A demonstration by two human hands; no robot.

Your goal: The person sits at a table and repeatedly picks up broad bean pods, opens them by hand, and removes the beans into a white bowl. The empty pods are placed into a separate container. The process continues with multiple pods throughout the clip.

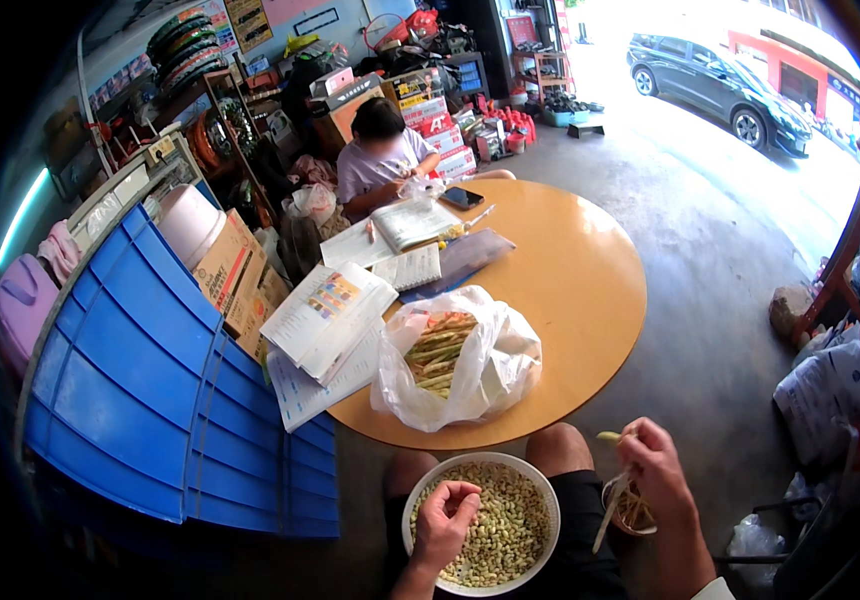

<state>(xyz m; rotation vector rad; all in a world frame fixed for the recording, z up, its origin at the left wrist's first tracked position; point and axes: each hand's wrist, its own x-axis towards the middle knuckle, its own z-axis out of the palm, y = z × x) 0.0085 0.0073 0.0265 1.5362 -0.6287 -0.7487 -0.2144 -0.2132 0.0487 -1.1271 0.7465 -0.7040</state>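
Observation:
A round white basket (554,515) full of shelled pale green beans (502,515) rests on my lap. Over its left part is my left hand (440,522), thumb and fingers pinched together; whatever they may hold is hidden. My right hand (655,468), off to the right of the basket, is closed on a bean pod (605,522); a long pale strip of it dangles, and a short yellow-green end sticks out at the top. Under that hand, a small round container (640,518) of pod shells is partly covered. An open white plastic bag (505,375) holds several long unshelled pods (442,352) at the table's near edge.
On the round wooden table (580,290) lie open books (330,315), a notebook, a dark pouch and a phone (462,198). Another person (380,160) sits at its far side. Blue panels (150,370) stand to the left. Bags (830,390) sit at the right; a car is parked outside.

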